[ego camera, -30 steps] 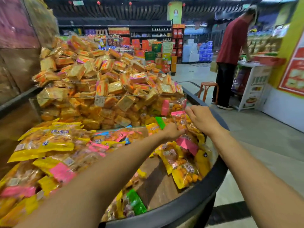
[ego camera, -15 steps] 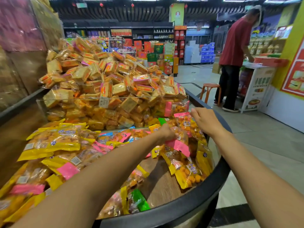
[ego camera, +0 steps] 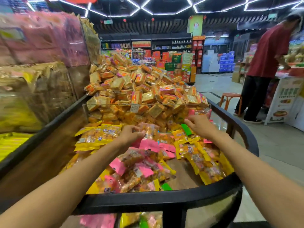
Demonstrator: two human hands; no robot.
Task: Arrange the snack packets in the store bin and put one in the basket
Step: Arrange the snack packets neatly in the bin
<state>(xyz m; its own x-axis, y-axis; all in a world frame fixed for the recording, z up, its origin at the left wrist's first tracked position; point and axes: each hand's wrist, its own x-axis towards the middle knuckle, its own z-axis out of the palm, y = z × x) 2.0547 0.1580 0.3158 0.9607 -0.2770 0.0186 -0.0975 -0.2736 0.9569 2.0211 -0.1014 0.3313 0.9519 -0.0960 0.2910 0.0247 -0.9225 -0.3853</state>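
Arranging packets | left hand pinches a clear snack packet | right hand empty, fingers loose | lay it flat — edges aligned with the pile.

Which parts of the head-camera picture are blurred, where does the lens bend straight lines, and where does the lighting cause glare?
Head view: the stacked packs at far left smear with motion blur, while the piled square packets stay fairly sharp; the bin's black rim and the ceiling light strips bow from wide-angle distortion; the strips burn out white and reflect on the shiny floor; the left hand looks slightly soft.
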